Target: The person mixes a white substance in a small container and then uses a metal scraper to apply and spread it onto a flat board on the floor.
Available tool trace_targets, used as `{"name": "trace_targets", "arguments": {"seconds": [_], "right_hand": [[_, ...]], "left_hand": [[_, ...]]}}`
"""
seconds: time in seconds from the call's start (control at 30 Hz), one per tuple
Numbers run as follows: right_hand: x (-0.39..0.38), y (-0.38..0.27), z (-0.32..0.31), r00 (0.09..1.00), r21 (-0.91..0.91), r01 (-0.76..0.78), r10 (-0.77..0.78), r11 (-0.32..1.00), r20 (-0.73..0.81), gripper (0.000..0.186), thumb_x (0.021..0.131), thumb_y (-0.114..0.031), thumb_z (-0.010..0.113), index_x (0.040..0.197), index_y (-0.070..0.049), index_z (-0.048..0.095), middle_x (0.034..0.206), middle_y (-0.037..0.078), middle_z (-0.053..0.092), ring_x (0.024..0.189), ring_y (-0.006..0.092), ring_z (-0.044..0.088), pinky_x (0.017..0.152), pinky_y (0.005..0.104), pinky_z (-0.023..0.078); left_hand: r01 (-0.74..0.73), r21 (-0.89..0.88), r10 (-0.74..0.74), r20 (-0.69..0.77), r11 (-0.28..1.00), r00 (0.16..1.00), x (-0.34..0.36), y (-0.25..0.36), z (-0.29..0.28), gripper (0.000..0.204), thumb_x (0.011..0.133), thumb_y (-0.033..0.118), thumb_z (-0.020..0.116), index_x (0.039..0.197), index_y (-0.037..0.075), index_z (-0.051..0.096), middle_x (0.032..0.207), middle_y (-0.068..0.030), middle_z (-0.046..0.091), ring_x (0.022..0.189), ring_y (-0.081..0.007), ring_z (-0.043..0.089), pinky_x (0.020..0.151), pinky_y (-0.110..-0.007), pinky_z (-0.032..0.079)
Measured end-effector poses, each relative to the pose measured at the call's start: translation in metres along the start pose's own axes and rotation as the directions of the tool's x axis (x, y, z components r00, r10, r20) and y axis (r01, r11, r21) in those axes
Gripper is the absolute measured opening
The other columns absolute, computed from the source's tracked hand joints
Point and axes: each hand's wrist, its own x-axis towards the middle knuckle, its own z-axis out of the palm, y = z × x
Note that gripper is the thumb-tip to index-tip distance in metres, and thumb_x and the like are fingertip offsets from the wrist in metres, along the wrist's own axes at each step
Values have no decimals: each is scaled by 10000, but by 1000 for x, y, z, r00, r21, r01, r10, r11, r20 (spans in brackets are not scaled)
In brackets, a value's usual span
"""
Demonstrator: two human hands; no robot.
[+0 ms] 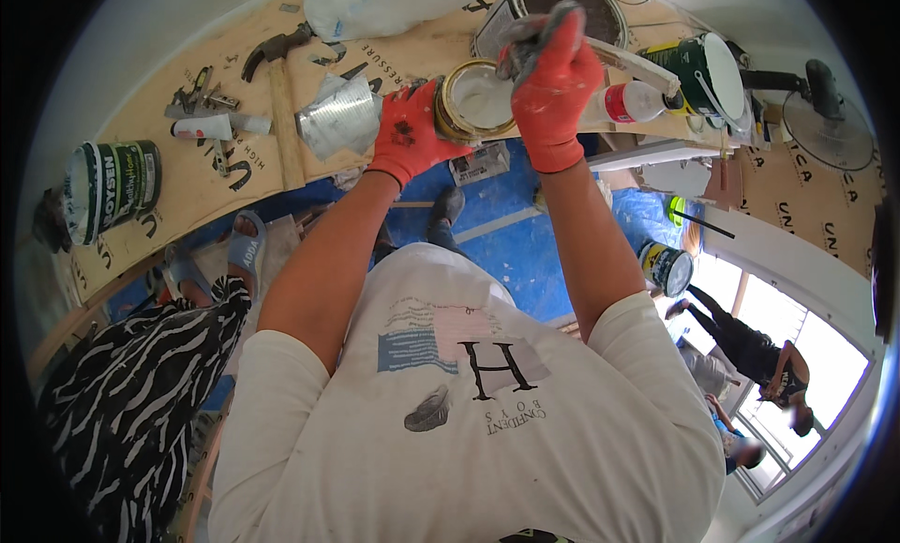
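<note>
My left hand [412, 130], in a red and grey glove, grips the side of an open metal can [476, 98] of white material. My gloved right hand [553, 93] is raised just right of the can, fingers closed; what they hold is hidden. A pale, smeared flat strip [637, 67] extends behind that hand toward a clear plastic bottle [636, 102] with a red label. Left of my left hand lies a crumpled silver sheet [333, 116]. A larger open pail [567, 4] stands behind.
A hammer [281, 44], wooden batten [284, 121] and small tools [202, 102] lie on the plywood bench [141, 102]. Paint pails [112, 191] [694, 79] and a fan [825, 126] flank it. A person in patterned clothing [141, 393] is at left; other people [769, 374] are at right.
</note>
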Motion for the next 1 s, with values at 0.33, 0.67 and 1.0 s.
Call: {"name": "trace_targets", "arguments": {"seconds": [0.33, 0.67, 1.0], "right_hand": [[-1, 0, 3, 975, -370, 221, -210, 903, 70, 503, 1119, -388, 511, 813, -4, 620, 653, 10, 599, 597, 105, 479, 562, 311, 405], [-2, -4, 2, 994, -349, 112, -110, 931, 27, 581, 1117, -484, 479, 859, 3, 662, 675, 30, 612, 566, 105, 549, 538, 284, 436], [0, -6, -6, 994, -337, 113, -105, 935, 40, 601, 1118, -498, 469, 828, -5, 654, 694, 47, 594, 573, 139, 557, 545, 311, 458]], "left_hand": [[13, -33, -13, -21, 999, 1000, 0, 1, -3, 1226, 554, 725, 889, 1499, 55, 485, 1437, -142, 598, 1377, -417, 497, 1179, -518, 312], [-19, 0, 19, -65, 1000, 998, 0, 2, -1, 1205, 550, 722, 890, 1482, 64, 500, 1423, -136, 605, 1358, -405, 515, 1163, -526, 329], [-18, 46, 21, -69, 999, 997, -1, 4, 0, 1215, 555, 718, 887, 1487, 44, 493, 1420, -152, 603, 1354, -424, 513, 1159, -526, 334]]}}
